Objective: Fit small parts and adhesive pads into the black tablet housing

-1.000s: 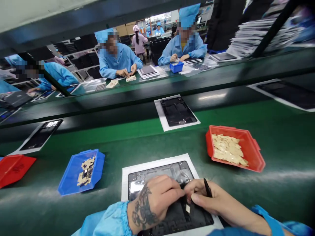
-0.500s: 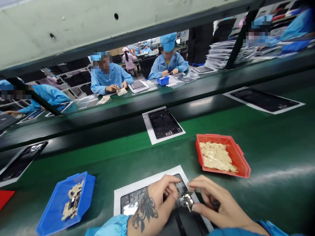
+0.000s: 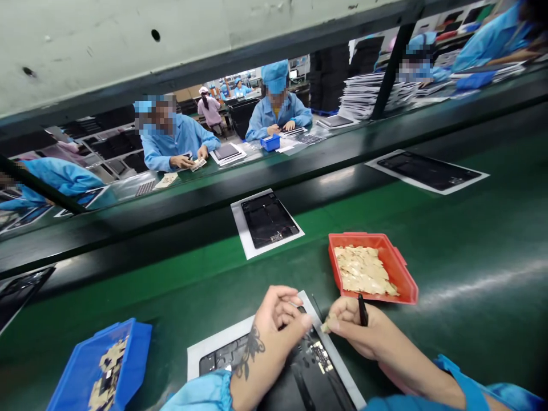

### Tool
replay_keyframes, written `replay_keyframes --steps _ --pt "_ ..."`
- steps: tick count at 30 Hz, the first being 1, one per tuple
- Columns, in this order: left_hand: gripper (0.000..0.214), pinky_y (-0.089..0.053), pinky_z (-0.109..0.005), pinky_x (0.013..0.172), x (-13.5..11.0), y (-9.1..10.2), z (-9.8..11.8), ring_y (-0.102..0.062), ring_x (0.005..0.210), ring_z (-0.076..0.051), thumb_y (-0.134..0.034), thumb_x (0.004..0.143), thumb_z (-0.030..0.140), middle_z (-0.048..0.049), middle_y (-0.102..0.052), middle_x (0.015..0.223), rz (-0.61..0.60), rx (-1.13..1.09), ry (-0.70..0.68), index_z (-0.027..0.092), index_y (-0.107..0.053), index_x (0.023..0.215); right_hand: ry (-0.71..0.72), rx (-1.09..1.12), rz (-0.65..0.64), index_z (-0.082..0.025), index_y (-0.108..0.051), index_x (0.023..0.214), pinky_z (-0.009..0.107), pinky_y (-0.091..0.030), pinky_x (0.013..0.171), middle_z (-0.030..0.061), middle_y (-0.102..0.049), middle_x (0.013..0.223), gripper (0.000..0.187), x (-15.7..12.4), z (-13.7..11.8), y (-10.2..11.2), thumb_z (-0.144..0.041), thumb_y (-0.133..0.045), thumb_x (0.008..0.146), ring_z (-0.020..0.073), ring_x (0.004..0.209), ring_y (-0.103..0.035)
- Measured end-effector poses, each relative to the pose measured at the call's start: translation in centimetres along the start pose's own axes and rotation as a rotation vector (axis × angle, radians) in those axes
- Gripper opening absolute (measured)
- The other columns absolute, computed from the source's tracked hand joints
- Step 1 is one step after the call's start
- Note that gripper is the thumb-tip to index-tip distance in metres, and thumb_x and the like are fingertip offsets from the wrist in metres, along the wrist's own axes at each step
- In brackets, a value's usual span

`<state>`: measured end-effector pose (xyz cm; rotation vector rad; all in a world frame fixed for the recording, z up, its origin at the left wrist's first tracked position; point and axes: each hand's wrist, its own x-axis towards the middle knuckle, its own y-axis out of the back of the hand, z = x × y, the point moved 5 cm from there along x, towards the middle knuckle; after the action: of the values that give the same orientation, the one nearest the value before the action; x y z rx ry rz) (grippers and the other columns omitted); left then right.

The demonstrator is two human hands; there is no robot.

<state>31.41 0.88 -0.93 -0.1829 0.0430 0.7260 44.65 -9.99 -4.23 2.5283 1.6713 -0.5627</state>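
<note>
Change: the hands have moved apart, and the small circuit board once held between them now lies on the tablet; the head view has also turned, so the bins sit lower and further left.
Tabletop: a green conveyor belt runs left to right, with a dark rail along its far edge.
Far side: co-workers in blue gowns sit at another tabletop beyond the rail, with stacks of sheets to the right.
Tablet: a dark tablet lies on a white paper sheet, directly under the hands.
Bins: a red plastic bin of tan pieces sits near right; a blue plastic bin of tan pieces sits near left.
Left hand: the left hand hovers above the tablet, fingers loosely curled, nothing visible in them.
Right hand: the right hand is clenched around a black pen-shaped tool.
Smallest: a tan piece sits at the right hand's fingertips.
</note>
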Motion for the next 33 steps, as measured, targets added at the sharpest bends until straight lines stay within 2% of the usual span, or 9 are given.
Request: replay_keyframes --steps 3,5,8,11,17,22,25,30,33 --pt "0.043 -0.041 -0.020 0.063 0.2 -1.0 -1.0 -0.053 0.067 -0.009 -0.078 0.071 0.049 -0.0030 -0.059 0.076 -0.084 0.058 0.088 0.012 -0.061 0.085 0.008 -0.003 -0.023 -0.016 -0.060 0.077 0.021 -0.009 0.044 -0.0089 -0.028 0.052 0.051 -0.2 -0.7 -0.3 -0.064 -0.073 0.069 0.0038 0.044 -0.015" --pt "0.043 -0.041 -0.021 0.063 0.4 -1.4 -0.9 -0.052 0.064 -0.010 -0.074 0.074 0.053 -0.0021 -0.058 0.068 -0.094 0.076 0.105 0.012 -0.061 0.078 0.052 -0.051 -0.034 -0.015 -0.064 0.078 0.021 -0.011 0.044 -0.0073 -0.033 0.053 0.050 -0.3 -1.3 -0.3 -0.064 -0.070 0.073 0.0041 0.044 -0.016" --pt "0.042 -0.042 -0.021 0.064 0.9 -1.8 0.2 -0.054 0.064 -0.010 -0.076 0.072 0.051 -0.0022 -0.060 0.067 -0.075 0.023 0.093 0.012 -0.060 0.075 0.209 -0.178 -0.040 -0.016 -0.067 0.077 0.022 -0.025 0.046 0.0004 -0.052 0.067 0.045 -0.5 -2.5 -0.2 -0.061 -0.067 0.079 0.0076 0.050 -0.033" --pt "0.040 -0.042 -0.020 0.063 1.1 -2.5 1.0 -0.053 0.061 -0.009 -0.080 0.070 0.045 -0.0011 -0.059 0.064 -0.080 -0.081 0.121 0.011 -0.059 0.075 0.418 -0.314 -0.043 -0.019 -0.067 0.075 0.025 -0.041 0.059 0.0045 -0.061 0.079 0.036 -0.8 -3.4 0.0 -0.053 -0.063 0.086 0.0145 0.067 -0.052" --pt "0.039 -0.041 -0.019 0.059 1.4 -4.2 -0.2 -0.054 0.057 -0.008 -0.087 0.061 0.032 0.0005 -0.056 0.062 -0.129 -0.410 0.283 0.011 -0.057 0.076 0.659 -0.491 0.027 -0.023 -0.064 0.078 0.024 -0.045 0.064 0.0021 -0.062 0.084 0.026 -1.0 -4.4 0.6 -0.038 -0.055 0.096 0.0140 0.075 -0.059" --pt "0.039 -0.040 -0.018 0.058 1.9 -4.5 -0.3 -0.054 0.057 -0.007 -0.087 0.061 0.032 0.0005 -0.057 0.060 -0.088 -0.368 0.265 0.011 -0.057 0.075 0.725 -0.557 0.060 -0.024 -0.064 0.078 0.020 -0.048 0.066 0.0014 -0.061 0.091 0.023 -0.9 -4.8 1.0 -0.033 -0.054 0.096 0.0120 0.079 -0.060" --pt "0.039 -0.039 -0.018 0.058 2.0 -4.7 -0.2 -0.053 0.057 -0.007 -0.087 0.059 0.032 0.0009 -0.057 0.060 -0.075 -0.366 0.275 0.012 -0.057 0.074 0.766 -0.606 0.128 -0.023 -0.065 0.077 0.019 -0.050 0.071 0.0020 -0.060 0.096 0.021 -1.1 -5.0 1.3 -0.030 -0.056 0.094 0.0123 0.087 -0.061" --pt "0.043 -0.040 -0.019 0.061 2.0 -5.0 -0.2 -0.053 0.057 -0.007 -0.089 0.054 0.031 0.0012 -0.057 0.062 -0.068 -0.427 0.303 0.012 -0.056 0.073 0.834 -0.673 0.132 -0.022 -0.064 0.081 0.016 -0.049 0.057 0.0038 -0.060 0.098 0.018 -1.7 -5.3 1.0 -0.021 -0.051 0.094 0.0107 0.078 -0.062" --pt "0.041 -0.039 -0.018 0.060 2.1 -5.0 -0.2 -0.052 0.057 -0.007 -0.088 0.056 0.031 0.0010 -0.057 0.061 -0.070 -0.423 0.290 0.012 -0.056 0.074 0.858 -0.694 0.188 -0.022 -0.064 0.078 0.017 -0.050 0.058 0.0049 -0.061 0.098 0.019 -1.8 -5.6 1.2 -0.021 -0.053 0.092 0.0130 0.082 -0.064"
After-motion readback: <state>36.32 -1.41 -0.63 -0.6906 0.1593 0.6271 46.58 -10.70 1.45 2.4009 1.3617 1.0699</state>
